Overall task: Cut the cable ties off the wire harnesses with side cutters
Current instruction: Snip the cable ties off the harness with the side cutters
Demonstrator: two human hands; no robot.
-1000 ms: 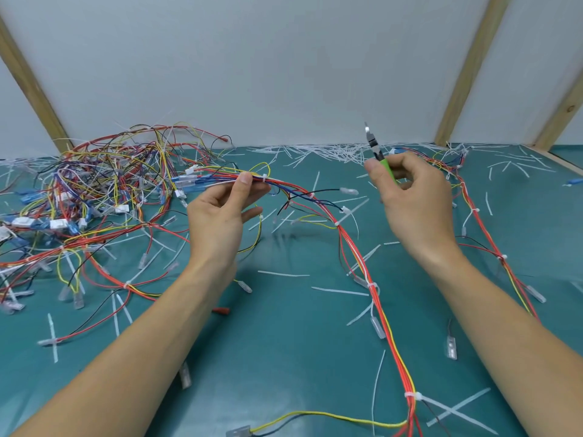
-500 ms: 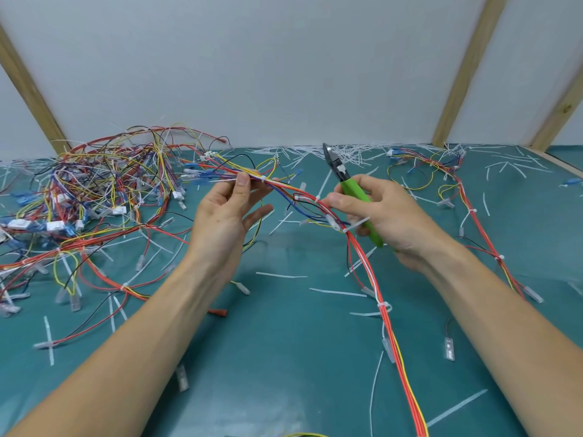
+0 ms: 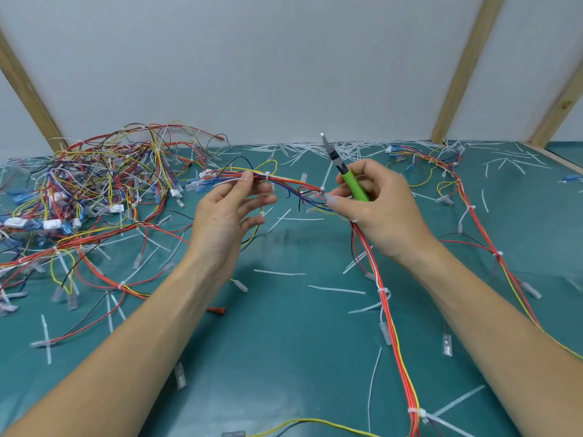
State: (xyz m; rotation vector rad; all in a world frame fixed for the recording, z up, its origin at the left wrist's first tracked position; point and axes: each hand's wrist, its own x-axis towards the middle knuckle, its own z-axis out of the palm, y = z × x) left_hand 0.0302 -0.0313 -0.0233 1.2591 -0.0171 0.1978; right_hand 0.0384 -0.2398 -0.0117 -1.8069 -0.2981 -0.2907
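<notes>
Harness of red, yellow and blue wires [image 3: 285, 183] ran left to right across the middle of the frame, held off the teal mat [image 3: 284, 342] between both hands. The left hand [image 3: 227, 212] pinched it at thumb and fingertips, its lower fingers loosely spread. The right hand [image 3: 375, 206] curled round the green-handled side cutters [image 3: 348, 176], blades pointing up and away, while its forefinger and thumb pinched the wires. Between the hands sat a white cable tie [image 3: 267, 176], just right of the left fingertips; a second white tie [image 3: 322, 188] sat beside the right forefinger. The cutters were nearer that second tie but pointed away from it, so I judged they needed turning down and leftwards. Mat below lay free apart from cut white tie scraps [image 3: 336, 290]; the tangled wire pile [image 3: 104, 190] crowded the frame's left.
</notes>
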